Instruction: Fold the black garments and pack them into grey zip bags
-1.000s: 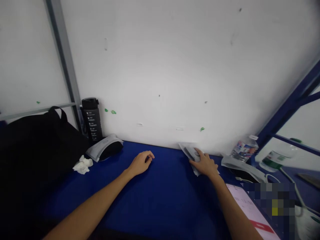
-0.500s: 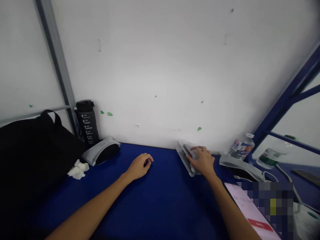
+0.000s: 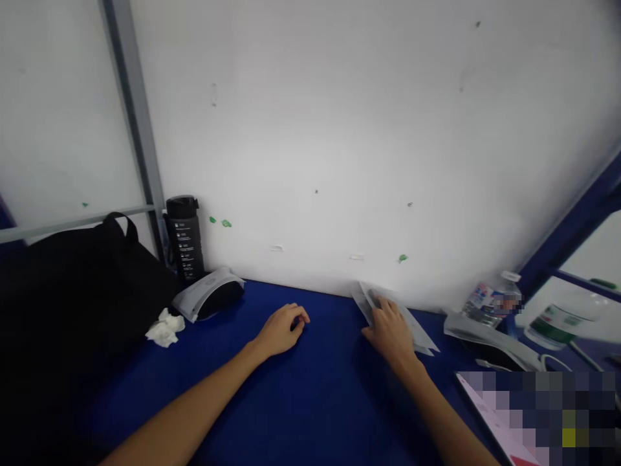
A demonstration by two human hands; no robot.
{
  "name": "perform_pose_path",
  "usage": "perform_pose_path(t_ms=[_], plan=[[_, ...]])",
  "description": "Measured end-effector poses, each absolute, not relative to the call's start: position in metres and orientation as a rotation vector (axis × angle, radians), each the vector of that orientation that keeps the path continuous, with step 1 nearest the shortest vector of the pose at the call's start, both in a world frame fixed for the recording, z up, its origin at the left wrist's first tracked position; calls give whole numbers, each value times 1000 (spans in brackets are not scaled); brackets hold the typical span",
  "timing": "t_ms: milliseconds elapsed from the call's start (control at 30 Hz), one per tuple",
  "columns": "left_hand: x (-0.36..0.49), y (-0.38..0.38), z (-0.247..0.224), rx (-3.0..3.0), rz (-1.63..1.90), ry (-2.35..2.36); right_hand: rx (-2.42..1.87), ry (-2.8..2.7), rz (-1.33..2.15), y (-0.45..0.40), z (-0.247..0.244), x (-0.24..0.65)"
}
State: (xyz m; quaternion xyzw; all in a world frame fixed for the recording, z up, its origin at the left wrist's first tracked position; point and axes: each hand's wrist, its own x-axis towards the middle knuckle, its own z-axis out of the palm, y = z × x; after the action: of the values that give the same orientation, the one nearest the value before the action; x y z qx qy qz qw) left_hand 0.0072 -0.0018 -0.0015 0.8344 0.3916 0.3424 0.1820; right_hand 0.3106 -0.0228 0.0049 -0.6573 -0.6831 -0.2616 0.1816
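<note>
In the head view, the flat, translucent grey plastic pouch (image 3: 418, 330), right of centre, is now splaying wider beneath the right hand (image 3: 392, 330), perhaps being turned; whether those fingers are clamping is unclear. The left hand (image 3: 281, 329) is curling loosely, thumb apart. Blue worktop (image 3: 310, 401) is spreading between them, its far edge meeting the white wall (image 3: 291, 142).

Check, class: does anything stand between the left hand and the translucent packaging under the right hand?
Nothing visible stands between the left hand and the left edge of the translucent packaging; blue tabletop shows there. The right hand, though, covers part of it.
</note>
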Motion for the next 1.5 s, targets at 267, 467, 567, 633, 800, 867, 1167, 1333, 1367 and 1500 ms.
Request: perform_pose_path(t_ms=[267, 467, 567, 633, 800, 867, 1167, 1333, 1367, 1500], plan=[[9, -8, 6, 2331, 1004, 1128, -1589, -1842, -982, -34, 25, 306], [5, -5, 13, 2260, 1238, 1054, -1285, -1975, -581, -45, 35, 272], [0, -1, 15, 2282, 1307, 1001, -1043, -2173, -383, -48, 27, 253], [-3, 1, 15, 2330, 1267, 1017, -937, -2252, -335, -50, 21, 245], [-8, 5, 17, 2472, 1116, 1042, -858, -2309, -198, -51, 17, 243], [-10, 6, 19, 2531, 1117, 1089, -839, -2289, -129, -51, 18, 246], [-23, 15, 21, 2376, 1311, 1244, -897, -2078, 37, -42, 15, 263], [-21, 12, 25, 2438, 1304, 1183, -978, -2044, -70, -39, 14, 270], [-20, 11, 26, 2477, 1278, 1163, -992, -2048, -98, -38, 14, 271], [-11, 4, 24, 2629, 1123, 1068, -971, -2123, -170, -35, 7, 270]])
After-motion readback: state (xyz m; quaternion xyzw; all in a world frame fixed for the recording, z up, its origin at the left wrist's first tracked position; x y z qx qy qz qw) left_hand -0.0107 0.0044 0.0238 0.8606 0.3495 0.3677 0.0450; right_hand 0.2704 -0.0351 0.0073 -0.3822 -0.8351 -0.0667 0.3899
